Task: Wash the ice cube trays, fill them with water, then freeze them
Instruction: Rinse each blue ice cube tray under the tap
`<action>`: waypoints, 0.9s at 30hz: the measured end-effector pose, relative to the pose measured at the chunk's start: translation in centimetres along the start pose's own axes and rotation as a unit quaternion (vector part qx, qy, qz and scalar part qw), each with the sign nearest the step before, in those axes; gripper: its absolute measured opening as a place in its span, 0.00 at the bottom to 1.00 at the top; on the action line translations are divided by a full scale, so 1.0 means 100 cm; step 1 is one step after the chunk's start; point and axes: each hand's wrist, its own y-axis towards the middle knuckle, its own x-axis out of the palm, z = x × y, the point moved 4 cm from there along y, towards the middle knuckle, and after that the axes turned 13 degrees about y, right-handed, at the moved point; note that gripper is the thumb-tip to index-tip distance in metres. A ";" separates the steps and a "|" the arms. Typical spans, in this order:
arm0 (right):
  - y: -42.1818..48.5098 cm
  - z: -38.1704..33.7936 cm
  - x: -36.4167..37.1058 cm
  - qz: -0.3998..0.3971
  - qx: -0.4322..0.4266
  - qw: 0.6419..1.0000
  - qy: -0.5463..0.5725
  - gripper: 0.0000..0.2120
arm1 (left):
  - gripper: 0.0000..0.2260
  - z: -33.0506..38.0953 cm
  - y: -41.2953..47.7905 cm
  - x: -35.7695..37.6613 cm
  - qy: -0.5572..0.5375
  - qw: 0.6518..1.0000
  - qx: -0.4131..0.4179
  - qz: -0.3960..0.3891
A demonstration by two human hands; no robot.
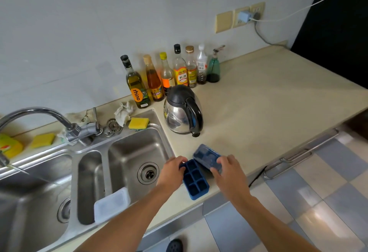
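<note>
Countertop (pixel 258 102) filled the right half of the frame, pale and broad, with the steel sink (pixel 119 146) taking the lower left. Both blue ice cube trays sat at the bottom centre, on the counter's front edge just beside the sink, likely so they could go straight into the basin for washing.

A kettle (pixel 183 110) stood above them at mid-frame, and a row of bottles (pixel 169 72) lined the wall behind it, well apart from the work.

The open tray (pixel 196 180) lay with its cells facing up. The left hand (pixel 172 169) had its fingers curled over the tray's far end, gripping it, apparently to steady or lift it.

The covered tray (pixel 207 157) lay touching it on the upper right. The right hand (pixel 229 169) grasped its near edge with bent fingers, probably to work the cover off.

A whitish lid (pixel 111 205) leaned in the basin at lower left, seemingly parked there to be washed. A yellow sponge (pixel 138 123) waited on the sink's back rim.
</note>
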 end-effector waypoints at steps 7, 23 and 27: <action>0.028 0.006 0.018 -0.096 -0.018 0.985 -0.142 0.29 | 0.10 -0.007 -0.005 -0.006 -0.051 0.998 -0.015 -0.041; 0.027 -0.112 0.048 -0.004 -0.044 0.998 0.045 0.30 | 0.11 -0.077 -0.009 -0.063 -0.302 0.950 -0.057 -0.052; 0.021 -0.188 0.111 -0.033 -0.044 0.994 0.097 0.32 | 0.15 -0.141 -0.020 -0.102 -0.469 0.872 -0.122 -0.065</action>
